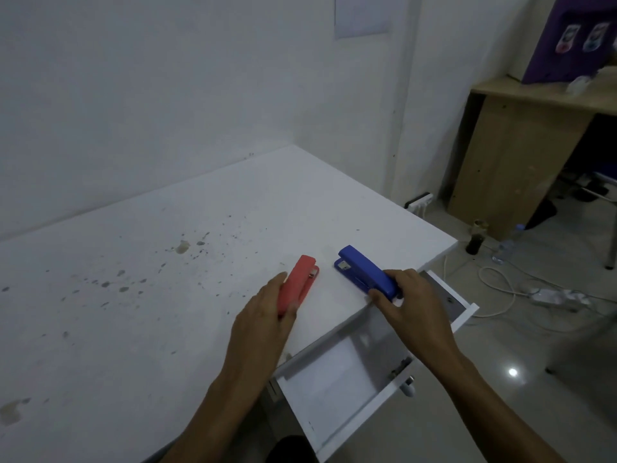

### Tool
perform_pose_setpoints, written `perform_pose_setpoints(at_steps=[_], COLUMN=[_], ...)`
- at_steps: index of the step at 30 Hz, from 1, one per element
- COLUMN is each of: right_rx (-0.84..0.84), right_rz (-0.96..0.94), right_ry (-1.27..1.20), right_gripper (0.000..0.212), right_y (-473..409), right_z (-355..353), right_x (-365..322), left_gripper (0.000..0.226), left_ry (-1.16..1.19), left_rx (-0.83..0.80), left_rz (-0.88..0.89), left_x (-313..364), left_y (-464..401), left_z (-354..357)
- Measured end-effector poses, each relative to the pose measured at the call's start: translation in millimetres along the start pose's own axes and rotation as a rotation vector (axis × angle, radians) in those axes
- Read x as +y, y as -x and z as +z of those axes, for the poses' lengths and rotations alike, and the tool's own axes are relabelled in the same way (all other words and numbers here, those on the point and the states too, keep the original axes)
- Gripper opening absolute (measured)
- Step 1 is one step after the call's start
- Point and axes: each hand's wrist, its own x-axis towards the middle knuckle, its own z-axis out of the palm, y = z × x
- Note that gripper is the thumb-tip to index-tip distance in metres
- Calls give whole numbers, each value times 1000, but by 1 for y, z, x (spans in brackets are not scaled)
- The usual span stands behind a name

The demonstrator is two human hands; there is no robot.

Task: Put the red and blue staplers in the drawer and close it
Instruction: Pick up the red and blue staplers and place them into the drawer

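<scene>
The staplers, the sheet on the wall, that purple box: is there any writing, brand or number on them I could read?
None can be read.
Red stapler: no lettering shows.
Blue stapler: no lettering shows.
Paper sheet on the wall: any print is too faint and blurred to read.
Purple box: two small pictures, too blurred; no legible words.

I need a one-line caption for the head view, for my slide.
Left hand grips red stapler, right hand grips blue stapler, above open drawer.
</scene>
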Motion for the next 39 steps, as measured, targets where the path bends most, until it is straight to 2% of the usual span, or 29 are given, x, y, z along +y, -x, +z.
perform_pose_setpoints(at_steps=[9,17,23,29,33,39], right_rx=[11,-36,-75,-120,-124,-125], right_rz=[47,178,237,267,286,343], right_ry=[-170,-342,-350,-304,-302,-340], right_gripper=[27,15,22,26,27,26], right_y=[43,73,97,109,108,117], right_z=[-25,-40,-51,-51,-48,-50], right_x=[0,13,22,30,33,46], left_gripper=[45,48,48,30,34,34], left_ry=[-54,-31,-27,-42,-105,-142], left_rx=[-45,-105,-186,-254,-382,-434], left_rz=[-17,42,37,68,12,38], left_x=[10,16,21,26,36,39], left_y=[6,65,101,109,98,81], left_z=[-18,-30,-31,-11,14,52])
